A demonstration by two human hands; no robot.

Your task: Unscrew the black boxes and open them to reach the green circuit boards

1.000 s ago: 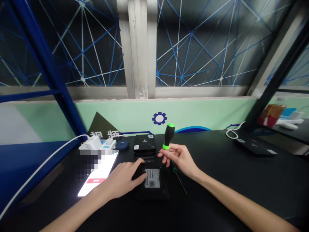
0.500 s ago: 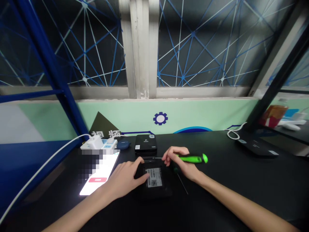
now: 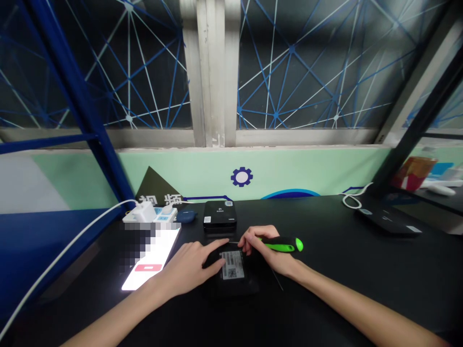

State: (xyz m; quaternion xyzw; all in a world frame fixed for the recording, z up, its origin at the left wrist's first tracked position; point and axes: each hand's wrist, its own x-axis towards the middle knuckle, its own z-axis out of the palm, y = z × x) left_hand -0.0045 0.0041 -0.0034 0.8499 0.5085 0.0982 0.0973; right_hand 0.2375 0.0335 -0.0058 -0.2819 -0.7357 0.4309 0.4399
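A flat black box [image 3: 237, 288] with a white printed label [image 3: 233, 265] on its upper face lies in front of me. My left hand [image 3: 197, 262] rests on its left side, thumb on the label's edge and index finger stretched along the far edge. In my right hand [image 3: 262, 243] is a green and black screwdriver [image 3: 284, 245], held nearly level. Its thin shaft points left, and its tip is close to my left index fingertip; whether they touch I cannot tell. Under my right hand shows the thin shaft of a second screwdriver [image 3: 278, 280], its handle hidden.
Behind stands a similar black box [image 3: 220, 214]. To the left are a lit phone [image 3: 154, 258], a white power strip [image 3: 166, 215] with a charger [image 3: 145, 211] and cable, and a dark blue case [image 3: 186, 216]. Another black device [image 3: 388, 221] and a white cable [image 3: 350, 200] lie at right.
My right hand and the screwdriver have shifted slightly left and nearer, and the handle tilts differently. My left index finger has straightened and reached right, towards the screwdriver tip.
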